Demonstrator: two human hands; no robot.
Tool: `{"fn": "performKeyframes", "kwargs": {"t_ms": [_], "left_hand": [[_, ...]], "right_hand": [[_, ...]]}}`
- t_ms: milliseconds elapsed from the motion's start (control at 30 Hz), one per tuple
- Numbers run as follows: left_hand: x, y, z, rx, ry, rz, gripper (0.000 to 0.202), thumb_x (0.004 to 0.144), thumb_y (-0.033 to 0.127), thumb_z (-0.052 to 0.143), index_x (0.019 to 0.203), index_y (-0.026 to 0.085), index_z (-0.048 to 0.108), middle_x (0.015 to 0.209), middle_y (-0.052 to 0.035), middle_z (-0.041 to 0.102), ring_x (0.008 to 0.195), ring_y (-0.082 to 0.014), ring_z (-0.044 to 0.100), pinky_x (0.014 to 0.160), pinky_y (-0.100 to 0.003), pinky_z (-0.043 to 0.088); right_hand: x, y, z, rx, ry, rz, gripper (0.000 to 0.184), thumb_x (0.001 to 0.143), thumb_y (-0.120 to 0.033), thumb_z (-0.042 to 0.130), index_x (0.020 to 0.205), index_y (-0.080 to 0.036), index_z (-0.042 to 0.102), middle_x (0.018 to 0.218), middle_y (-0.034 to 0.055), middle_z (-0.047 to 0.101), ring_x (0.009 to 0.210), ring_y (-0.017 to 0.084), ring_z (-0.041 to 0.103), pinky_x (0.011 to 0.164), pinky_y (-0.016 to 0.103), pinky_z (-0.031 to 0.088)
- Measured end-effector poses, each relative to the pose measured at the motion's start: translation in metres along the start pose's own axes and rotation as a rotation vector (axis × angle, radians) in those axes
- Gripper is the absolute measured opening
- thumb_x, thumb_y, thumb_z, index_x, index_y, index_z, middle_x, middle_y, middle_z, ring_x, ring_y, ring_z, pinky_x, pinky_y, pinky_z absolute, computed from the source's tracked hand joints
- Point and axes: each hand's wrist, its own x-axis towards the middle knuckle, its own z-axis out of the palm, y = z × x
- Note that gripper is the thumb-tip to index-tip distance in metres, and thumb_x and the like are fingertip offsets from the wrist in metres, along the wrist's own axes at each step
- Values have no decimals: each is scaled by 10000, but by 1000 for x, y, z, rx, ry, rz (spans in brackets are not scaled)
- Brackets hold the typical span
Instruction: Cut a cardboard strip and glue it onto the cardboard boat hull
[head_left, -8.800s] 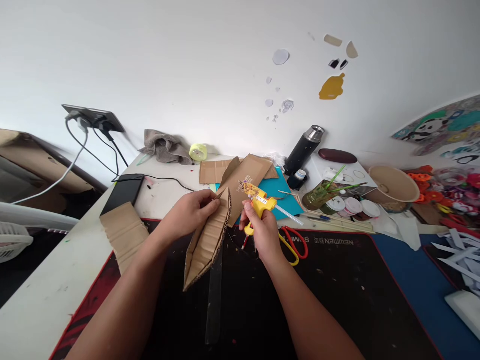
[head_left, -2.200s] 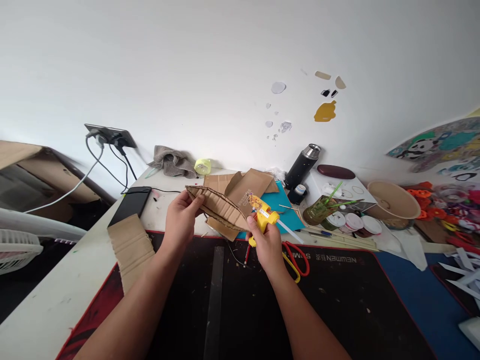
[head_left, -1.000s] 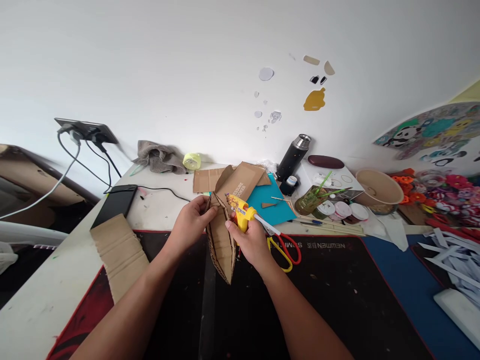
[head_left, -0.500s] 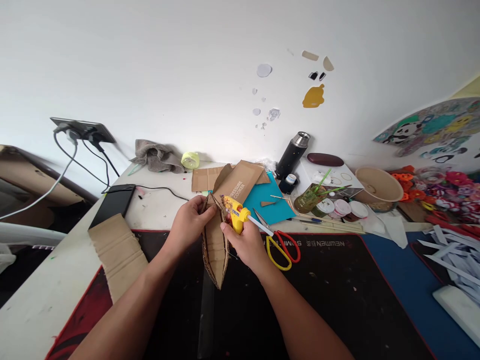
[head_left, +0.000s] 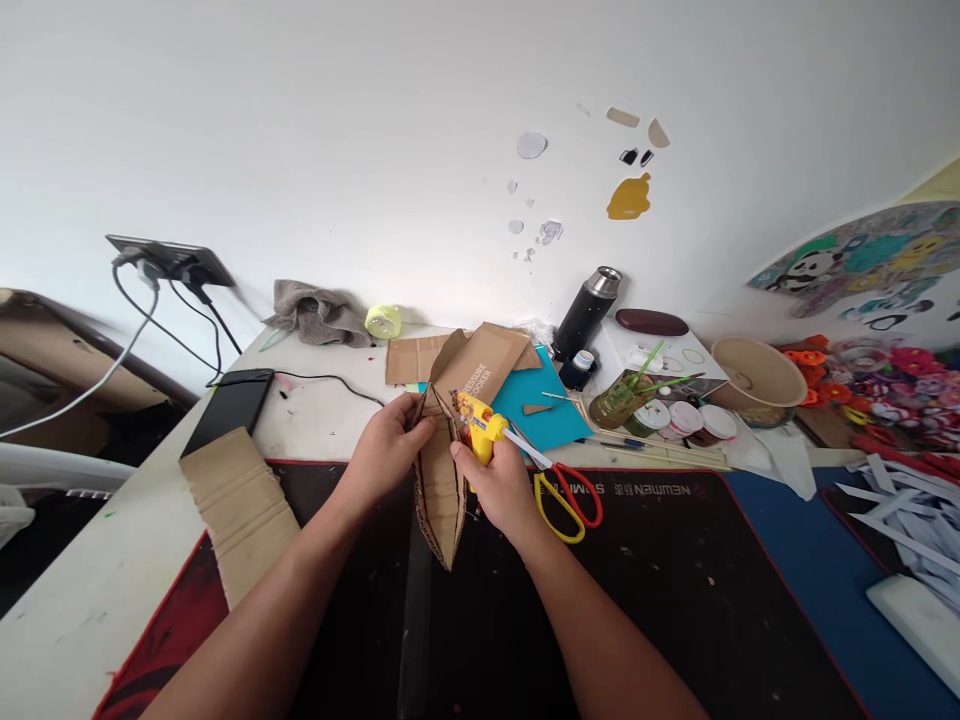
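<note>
A boat-shaped cardboard piece, pointed at both ends and walled with thin cardboard strips, is held over the dark mat. My left hand is closed on its far left side, thumb resting inside the wall. My right hand is wrapped round a yellow hot glue gun, with a whitish glue stick sticking out of its back. The gun's nozzle points up and left, close to the piece's far right edge. Just right of my right hand lie scissors with red and yellow handles.
Behind the hands lie cardboard offcuts and a teal sheet. A loose cardboard strip lies to the left. At the back right stand a black flask, paint jars and a bowl. Plugged cables hang at left.
The cardboard piece, both hands and the glue gun have shifted slightly right in view. The view itself has moved a little. Both hands keep their holds.
</note>
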Motion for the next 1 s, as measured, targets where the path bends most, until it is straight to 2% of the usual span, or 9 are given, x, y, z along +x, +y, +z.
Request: {"fn": "performKeyframes", "kwargs": {"t_ms": [233,400,533,633,1000], "left_hand": [[2,1,-2,11,-20,17,317,825,482,784,995,218,741,961,-38,801,945,-282,732,848,-359,559],[-1,2,-2,65,15,10,278,859,492,770,907,224,709,847,-7,741,820,-234,669,735,-313,511],[0,3,-1,29,10,11,290,843,502,782,934,230,741,906,-23,780,862,-252,699,757,-324,533],[1,5,-2,11,-3,0,300,828,508,802,942,234,759,881,-22,789,873,-268,719,772,-332,545],[0,2,-2,51,36,-2,305,847,513,807,931,225,757,846,-14,774,817,-243,702,732,-318,520]], "right_hand": [[-1,0,0,-23,4,4,233,871,-446,775,967,-242,716,970,65,811,953,307,760,885,416,632],[-2,1,1,-46,-3,-6,226,871,-453,780,946,-251,714,929,55,806,933,311,755,854,415,623],[-2,1,1,-39,-9,1,233,870,-453,784,957,-250,712,948,58,807,944,309,753,866,414,619],[-2,2,1,-45,-3,-2,235,874,-455,780,962,-249,709,933,55,797,928,303,744,853,408,617],[-4,-1,2,-46,-28,7,234,875,-460,765,965,-254,701,898,55,786,918,307,744,817,409,618]]}}
